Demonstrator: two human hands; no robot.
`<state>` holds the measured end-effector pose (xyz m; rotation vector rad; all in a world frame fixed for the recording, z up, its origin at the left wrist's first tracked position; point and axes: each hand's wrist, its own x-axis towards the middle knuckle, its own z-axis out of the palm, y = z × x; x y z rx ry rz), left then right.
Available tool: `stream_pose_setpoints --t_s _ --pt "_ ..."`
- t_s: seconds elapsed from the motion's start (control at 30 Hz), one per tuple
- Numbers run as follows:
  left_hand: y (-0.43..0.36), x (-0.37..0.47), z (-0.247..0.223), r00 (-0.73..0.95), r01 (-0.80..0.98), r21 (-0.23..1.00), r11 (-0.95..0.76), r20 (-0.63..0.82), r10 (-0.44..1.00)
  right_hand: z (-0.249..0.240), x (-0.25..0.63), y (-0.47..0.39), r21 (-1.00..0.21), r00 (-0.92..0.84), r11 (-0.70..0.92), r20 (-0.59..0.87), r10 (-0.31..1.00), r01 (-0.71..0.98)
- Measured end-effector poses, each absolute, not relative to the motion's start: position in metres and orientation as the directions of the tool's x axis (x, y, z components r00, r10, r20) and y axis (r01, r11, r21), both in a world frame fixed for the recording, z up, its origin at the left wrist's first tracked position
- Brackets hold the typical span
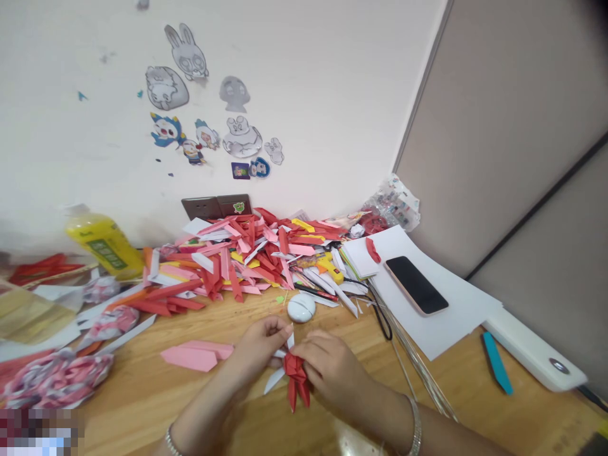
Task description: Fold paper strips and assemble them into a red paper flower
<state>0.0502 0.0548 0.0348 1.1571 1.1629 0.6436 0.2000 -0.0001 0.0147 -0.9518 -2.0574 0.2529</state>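
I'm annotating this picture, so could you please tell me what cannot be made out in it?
Head view:
Red folded paper: right side, hidden by the right hand.
Yellow bottle: label text, too small, blurred.
Black cable: far end, cut off by the right edge.
Left forearm: cut off by bottom edge.

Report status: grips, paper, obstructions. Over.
Left grip pinching white paper. Right grip on red folded paper. White mouse close ahead; contact unclear.

A single head-worn camera looks forward and down across the table (pixel 137 396). The left hand (pixel 266 339) and right hand (pixel 327 362) lie near, the white wall (pixel 327 95) far.
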Motion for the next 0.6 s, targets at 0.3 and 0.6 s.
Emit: stream_pose_setpoints --t_s 0.3,0.6 --pt "0.054 0.049 0.051 0.322 0.131 0.962 0.238 -0.269 0.908 0.016 0.201 -0.002 -0.696 -0.191 0.572 0.549 0.814 0.435" --pt "0.057 0.049 0.043 0.323 0.133 0.976 0.173 -0.208 0.923 0.025 0.205 0.001 -0.701 -0.228 0.588 0.546 0.806 0.403"
